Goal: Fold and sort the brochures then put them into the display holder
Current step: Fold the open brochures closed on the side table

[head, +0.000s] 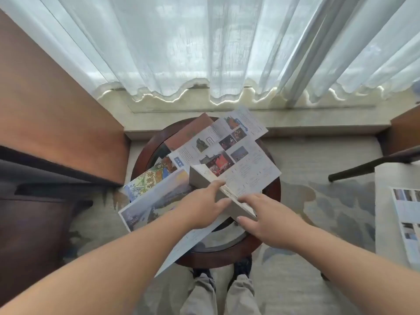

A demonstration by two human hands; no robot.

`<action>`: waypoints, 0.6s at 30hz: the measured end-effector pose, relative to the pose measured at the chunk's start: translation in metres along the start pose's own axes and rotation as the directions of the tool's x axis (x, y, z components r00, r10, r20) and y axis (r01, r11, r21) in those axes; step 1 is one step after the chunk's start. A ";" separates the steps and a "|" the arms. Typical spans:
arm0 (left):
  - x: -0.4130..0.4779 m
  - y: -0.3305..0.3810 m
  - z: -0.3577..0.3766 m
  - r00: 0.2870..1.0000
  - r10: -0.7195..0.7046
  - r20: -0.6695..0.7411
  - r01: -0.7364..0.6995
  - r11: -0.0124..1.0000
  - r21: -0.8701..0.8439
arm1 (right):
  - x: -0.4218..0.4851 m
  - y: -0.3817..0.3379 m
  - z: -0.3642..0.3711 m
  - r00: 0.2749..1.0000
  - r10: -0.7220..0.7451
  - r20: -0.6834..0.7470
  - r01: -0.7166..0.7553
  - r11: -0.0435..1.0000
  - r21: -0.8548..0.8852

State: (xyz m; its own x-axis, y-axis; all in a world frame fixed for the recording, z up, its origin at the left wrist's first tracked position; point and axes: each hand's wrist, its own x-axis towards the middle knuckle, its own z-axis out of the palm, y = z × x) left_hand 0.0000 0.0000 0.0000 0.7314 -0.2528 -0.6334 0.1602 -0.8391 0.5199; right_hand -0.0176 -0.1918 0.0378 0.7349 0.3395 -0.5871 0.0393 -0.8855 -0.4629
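Trousers: pale grey trouser legs (200, 296) and dark shoes (243, 267) are seen at the near edge, under the table.
Left hand (202, 208): fingers are stretched nearly straight and laid on the raised grey panel of the folded sheet, thumb toward the crease.
Right hand (263, 217): fingers are spread and pressed flat on the crease, thumb at the panel's near edge.
Brochure: a white photo-printed paper brochure (241, 164) lies partly folded at table centre, its open end to the far right.
Table: a round dark wooden table with glass top (145, 153) carries everything.
Other sheets: a long landscape-photo brochure (154, 201) and a colourful illustrated map sheet (150, 178) are spread at left.
Far: a sheer white curtain (181, 42) is hung.
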 end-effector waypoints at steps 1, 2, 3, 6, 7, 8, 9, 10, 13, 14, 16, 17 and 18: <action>0.007 0.002 0.003 0.999 -0.042 0.015 0.043 0.998 -0.048 | 0.003 0.002 0.002 1.000 0.010 0.025 -0.011 1.000 0.012; 0.012 0.004 0.005 0.996 -0.087 0.025 0.089 0.993 -0.079 | 0.006 0.004 0.004 0.999 0.021 0.042 -0.022 1.000 0.018; 0.016 0.007 0.008 0.993 -0.117 0.025 0.118 0.988 -0.097 | 0.007 0.006 0.006 0.998 0.019 0.058 -0.020 1.000 0.019; 0.016 0.015 0.010 0.979 -0.176 -0.107 0.162 0.979 -0.128 | 0.008 0.009 0.007 0.995 0.003 0.101 -0.006 0.999 0.032; 0.012 0.014 0.010 0.970 -0.172 -0.173 0.153 0.981 -0.121 | 0.009 0.010 0.005 0.996 0.005 0.091 -0.010 0.999 0.048; 0.007 0.011 0.009 0.959 -0.150 -0.239 0.130 0.987 -0.097 | 0.011 0.011 0.001 0.997 0.012 0.071 -0.017 0.997 0.069; 0.001 0.008 0.006 0.952 -0.127 -0.278 0.103 0.990 -0.097 | 0.012 0.012 -0.003 0.998 0.028 0.049 -0.032 0.995 0.091; -0.005 0.005 0.002 0.952 -0.108 -0.287 0.079 0.991 -0.112 | 0.014 0.014 -0.007 0.998 0.051 0.021 -0.053 0.993 0.110; -0.020 -0.004 -0.011 0.979 -0.030 -0.204 -0.019 0.971 -0.237 | 0.022 0.017 -0.016 0.990 0.131 -0.043 -0.121 0.974 0.193; -0.024 -0.005 -0.015 0.985 0.001 -0.175 -0.052 0.957 -0.287 | 0.024 0.018 -0.018 0.987 0.156 -0.047 -0.140 0.959 0.245; -0.028 -0.004 -0.019 0.988 0.036 -0.152 -0.094 0.917 -0.387 | 0.027 0.019 -0.021 0.980 0.196 -0.045 -0.165 0.912 0.376; -0.029 -0.002 -0.020 0.989 0.031 -0.148 -0.094 0.891 -0.443 | 0.028 0.020 -0.022 0.975 0.213 -0.062 -0.167 0.888 0.429; -0.028 0.000 -0.019 0.989 0.013 -0.145 -0.083 0.868 -0.489 | 0.028 0.021 -0.024 0.969 0.232 -0.090 -0.166 0.871 0.463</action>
State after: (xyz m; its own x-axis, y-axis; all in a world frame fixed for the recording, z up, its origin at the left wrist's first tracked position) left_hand -0.0075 0.0166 0.0286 0.8221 -0.1909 -0.5364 0.4023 -0.4719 0.7845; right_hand 0.0200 -0.2083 0.0269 0.7817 0.0947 -0.6164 -0.4013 -0.6802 -0.6134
